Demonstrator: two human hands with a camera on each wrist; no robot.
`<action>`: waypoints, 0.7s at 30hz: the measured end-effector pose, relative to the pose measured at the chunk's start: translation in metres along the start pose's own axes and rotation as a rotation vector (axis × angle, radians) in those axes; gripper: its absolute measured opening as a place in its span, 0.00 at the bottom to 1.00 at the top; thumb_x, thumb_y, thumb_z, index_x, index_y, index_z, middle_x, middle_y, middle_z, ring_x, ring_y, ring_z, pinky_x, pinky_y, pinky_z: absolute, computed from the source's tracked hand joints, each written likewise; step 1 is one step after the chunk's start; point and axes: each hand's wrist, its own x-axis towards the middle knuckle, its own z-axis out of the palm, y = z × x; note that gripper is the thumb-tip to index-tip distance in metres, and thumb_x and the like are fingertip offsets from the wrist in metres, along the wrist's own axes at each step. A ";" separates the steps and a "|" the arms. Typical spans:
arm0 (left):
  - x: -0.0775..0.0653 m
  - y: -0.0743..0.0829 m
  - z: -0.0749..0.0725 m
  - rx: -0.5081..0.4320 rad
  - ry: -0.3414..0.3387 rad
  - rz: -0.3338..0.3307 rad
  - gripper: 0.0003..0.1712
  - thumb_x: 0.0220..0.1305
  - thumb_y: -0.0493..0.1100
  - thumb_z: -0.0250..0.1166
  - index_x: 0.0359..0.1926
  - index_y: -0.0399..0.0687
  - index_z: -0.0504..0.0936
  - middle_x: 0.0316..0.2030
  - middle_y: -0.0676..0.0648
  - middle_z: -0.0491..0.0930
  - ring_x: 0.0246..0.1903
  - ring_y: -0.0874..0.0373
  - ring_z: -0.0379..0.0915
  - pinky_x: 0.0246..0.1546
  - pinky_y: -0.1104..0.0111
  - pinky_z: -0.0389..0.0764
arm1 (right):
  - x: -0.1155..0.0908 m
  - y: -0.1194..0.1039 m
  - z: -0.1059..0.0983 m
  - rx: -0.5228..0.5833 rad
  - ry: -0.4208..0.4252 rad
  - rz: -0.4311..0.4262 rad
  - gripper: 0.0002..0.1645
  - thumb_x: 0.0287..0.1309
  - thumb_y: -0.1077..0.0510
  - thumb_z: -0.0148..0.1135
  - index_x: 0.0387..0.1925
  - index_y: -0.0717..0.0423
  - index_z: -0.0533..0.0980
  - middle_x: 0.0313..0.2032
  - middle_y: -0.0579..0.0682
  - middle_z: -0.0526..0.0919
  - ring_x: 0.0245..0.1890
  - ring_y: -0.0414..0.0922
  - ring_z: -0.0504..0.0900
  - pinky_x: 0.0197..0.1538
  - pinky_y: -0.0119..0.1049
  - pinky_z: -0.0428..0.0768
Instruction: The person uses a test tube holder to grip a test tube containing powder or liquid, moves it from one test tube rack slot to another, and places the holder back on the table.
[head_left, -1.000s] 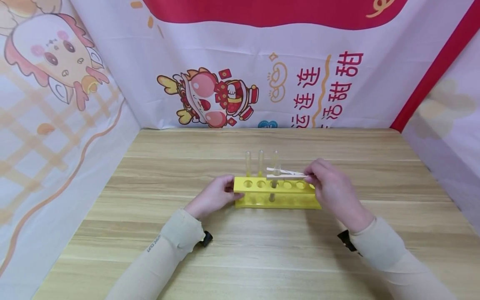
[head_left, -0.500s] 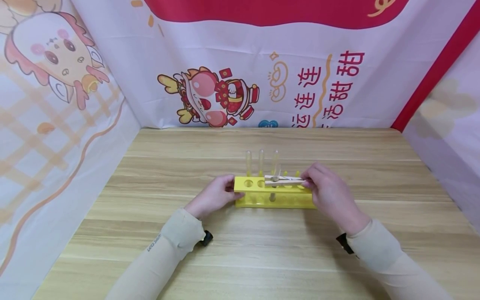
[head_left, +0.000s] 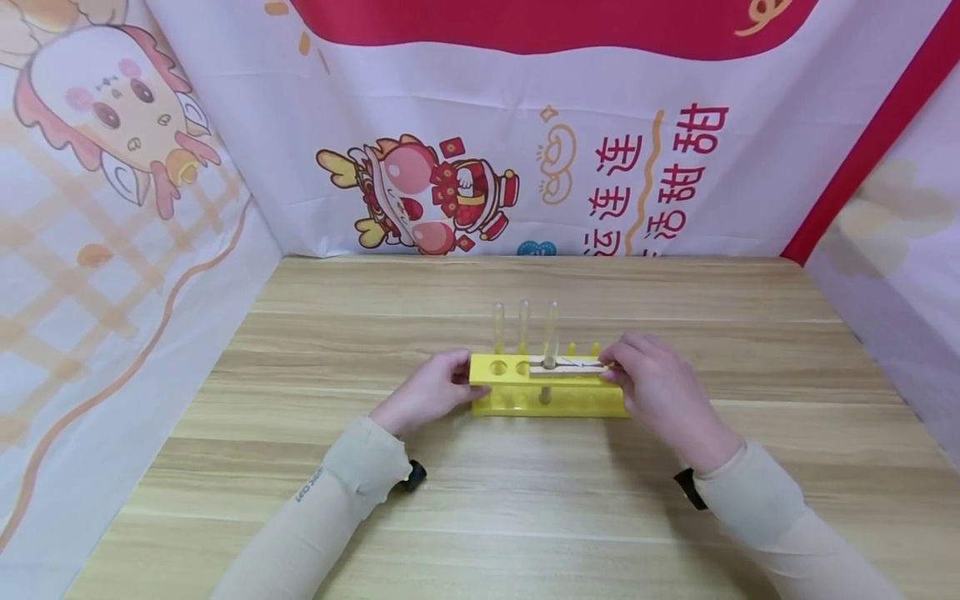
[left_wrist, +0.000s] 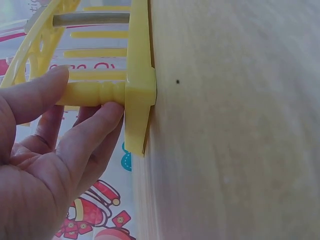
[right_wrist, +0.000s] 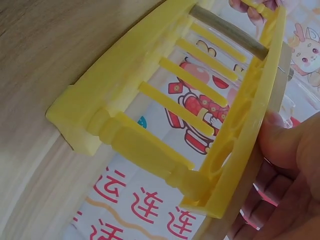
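Note:
In the head view a yellow test tube rack stands on the table. My left hand grips its left end post, thumb on one side and fingers on the other. With my right hand I hold a wooden test tube clamp, lying low along the rack's top. The clamp's front end is around a test tube that stands in the third hole from the left. Grey-brown matter shows in that tube's lower part. Whether the clamp squeezes the glass, I cannot tell.
Clear test tubes sit upside down on pegs behind the rack's left half. Bare yellow pegs show farther right. The wood-grain table runs back to a printed cloth, with more cloth on both sides.
My right hand has lowered the clamp along the tube onto the rack's top and shifted slightly left. The tube stays in its hole. My left hand keeps its grip on the post.

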 end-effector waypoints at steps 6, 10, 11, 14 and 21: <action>0.000 -0.001 0.000 0.004 -0.003 -0.006 0.14 0.64 0.40 0.69 0.50 0.51 0.81 0.46 0.53 0.82 0.47 0.57 0.77 0.50 0.61 0.78 | 0.000 -0.001 -0.001 -0.020 -0.006 -0.008 0.10 0.49 0.71 0.73 0.34 0.60 0.81 0.31 0.49 0.82 0.32 0.49 0.79 0.37 0.46 0.81; 0.000 0.000 0.000 0.009 -0.008 -0.016 0.14 0.64 0.41 0.69 0.50 0.52 0.81 0.46 0.53 0.82 0.47 0.56 0.76 0.51 0.61 0.78 | 0.000 -0.002 -0.002 -0.018 -0.018 -0.005 0.11 0.50 0.71 0.73 0.35 0.60 0.81 0.32 0.49 0.82 0.33 0.49 0.79 0.37 0.46 0.81; 0.000 0.000 0.000 0.011 -0.010 -0.016 0.14 0.64 0.41 0.69 0.51 0.52 0.81 0.46 0.53 0.81 0.47 0.56 0.76 0.51 0.60 0.78 | 0.000 -0.002 -0.002 -0.017 -0.020 -0.006 0.11 0.50 0.71 0.73 0.35 0.60 0.81 0.32 0.49 0.82 0.33 0.49 0.79 0.37 0.46 0.81; 0.000 0.000 0.000 0.011 -0.012 -0.018 0.15 0.64 0.41 0.69 0.51 0.51 0.81 0.46 0.52 0.81 0.47 0.56 0.76 0.51 0.60 0.78 | 0.000 -0.002 -0.002 -0.019 -0.017 -0.011 0.11 0.49 0.72 0.73 0.35 0.60 0.82 0.32 0.49 0.82 0.32 0.49 0.79 0.37 0.46 0.81; 0.001 -0.001 0.000 0.008 -0.005 -0.006 0.14 0.64 0.40 0.69 0.50 0.50 0.81 0.45 0.52 0.82 0.46 0.56 0.77 0.50 0.61 0.78 | 0.003 -0.004 -0.007 -0.024 0.001 -0.021 0.11 0.49 0.73 0.73 0.35 0.61 0.82 0.32 0.50 0.82 0.32 0.49 0.79 0.36 0.45 0.81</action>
